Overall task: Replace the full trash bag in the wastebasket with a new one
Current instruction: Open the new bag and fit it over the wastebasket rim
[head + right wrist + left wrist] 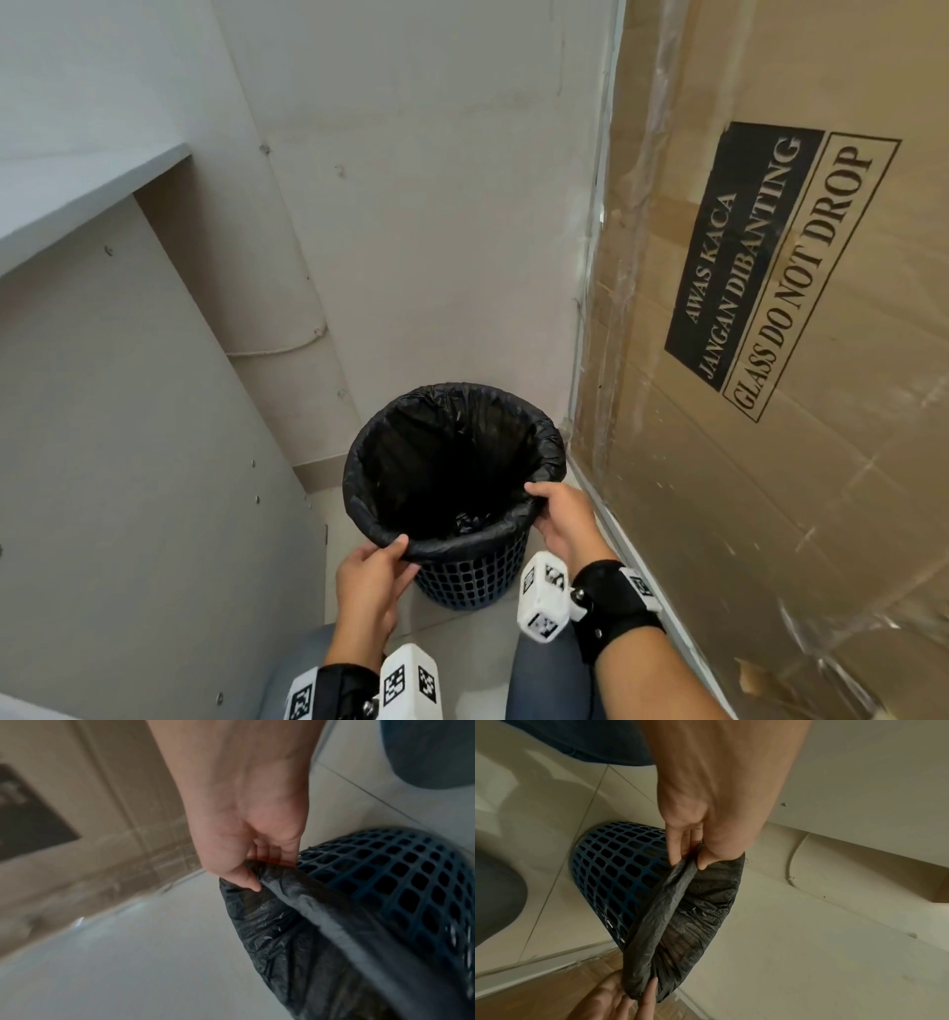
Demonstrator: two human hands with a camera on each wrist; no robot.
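Observation:
A dark blue lattice wastebasket (472, 575) (618, 874) (401, 874) stands on the tiled floor in a corner. A black trash bag (452, 462) (687, 902) (295, 923) lines it, its edge rolled over the rim. My left hand (377, 565) (695, 854) pinches the rolled bag edge at the near left of the rim, thumb inside. My right hand (552, 506) (254, 872) (634, 994) grips the bag edge at the near right, thumb over the rim. A little crumpled black plastic lies at the bottom.
A tall cardboard panel (796, 308) marked "GLASS DO NOT DROP" leans close on the right. A white cabinet side (128, 462) and shelf (77, 190) stand on the left, a wall (411, 205) behind. My knees in grey trousers (554, 678) are near the basket.

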